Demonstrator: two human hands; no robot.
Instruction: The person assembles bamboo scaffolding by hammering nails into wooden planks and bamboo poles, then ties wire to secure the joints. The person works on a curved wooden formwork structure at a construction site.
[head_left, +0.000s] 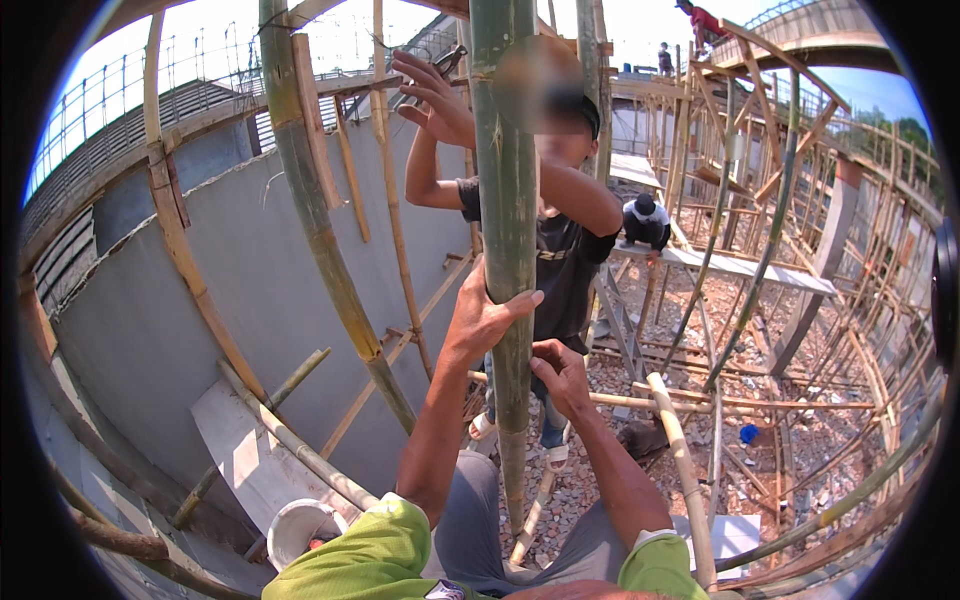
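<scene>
A thick green bamboo pole (505, 210) stands upright right in front of me, running from the top of the view down between my knees. My left hand (482, 312) is closed round it at about mid-height, thumb lying across the near side. Slightly lower, my right hand (563, 376) grips the pole's right side, its fingertips partly hidden. Facing me behind the pole is a co-worker in a dark T-shirt (565, 265), arms raised. One of the co-worker's hands (437, 100) is spread near the pole's upper part, beside a dark tool or wire I cannot make out.
A grey wall (290, 250) runs along the left, with a yellowish bamboo pole (325, 240) before it. A white bucket (303, 530) sits by my left elbow. Rubble (640, 480) covers the ground below. Another worker (647, 222) crouches on a plank (740, 268) amid scaffolding.
</scene>
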